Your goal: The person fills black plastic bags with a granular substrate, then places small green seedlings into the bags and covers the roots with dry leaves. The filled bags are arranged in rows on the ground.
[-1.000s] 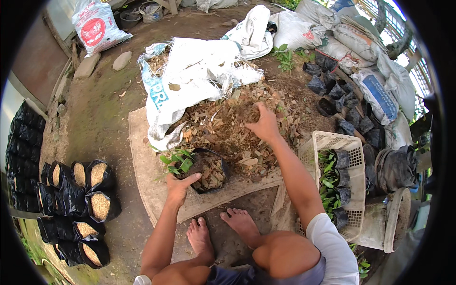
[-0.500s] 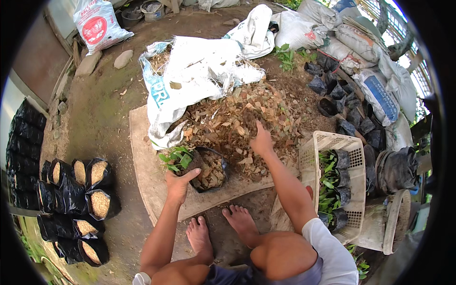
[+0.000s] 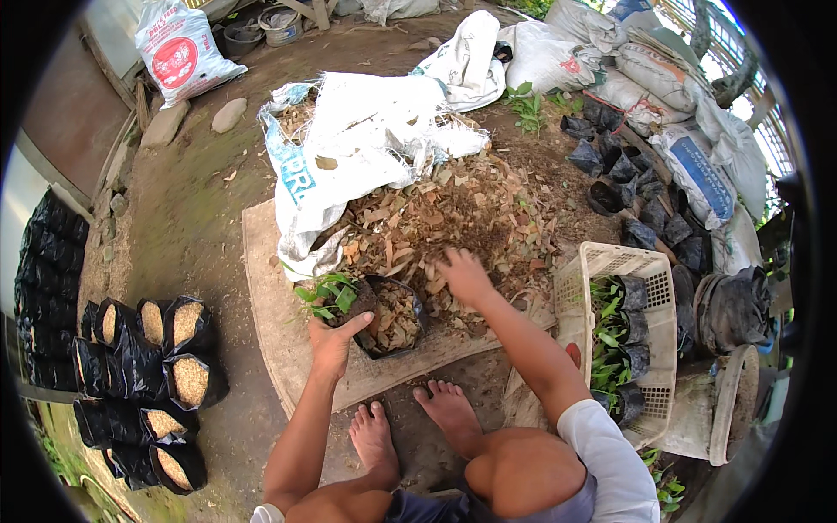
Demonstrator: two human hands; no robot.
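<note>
My left hand [image 3: 336, 338] grips a leafy seedling [image 3: 326, 296] by its dark root clump, against the left side of a black planting bag [image 3: 391, 326] partly filled with dry leaf litter. To the right of that bag, my right hand [image 3: 462, 277] rests fingertips down in a pile of shredded leaves and soil [image 3: 436, 209], fingers apart. The pile lies on a tan sack mat [image 3: 268, 349], partly under torn white sacks [image 3: 366, 122].
Black bags with pale husks [image 3: 190, 379] stand at left. At right are a plastic crate [image 3: 571, 288] of seedlings, empty black pots [image 3: 623, 174], stacked sacks [image 3: 663, 87] and a bucket [image 3: 732, 397]. My bare feet [image 3: 370, 436] are below the mat.
My right hand has come down and toward me through the leaf pile, and its fingers have loosened from the handful of litter. My left hand stays on the seedling.
</note>
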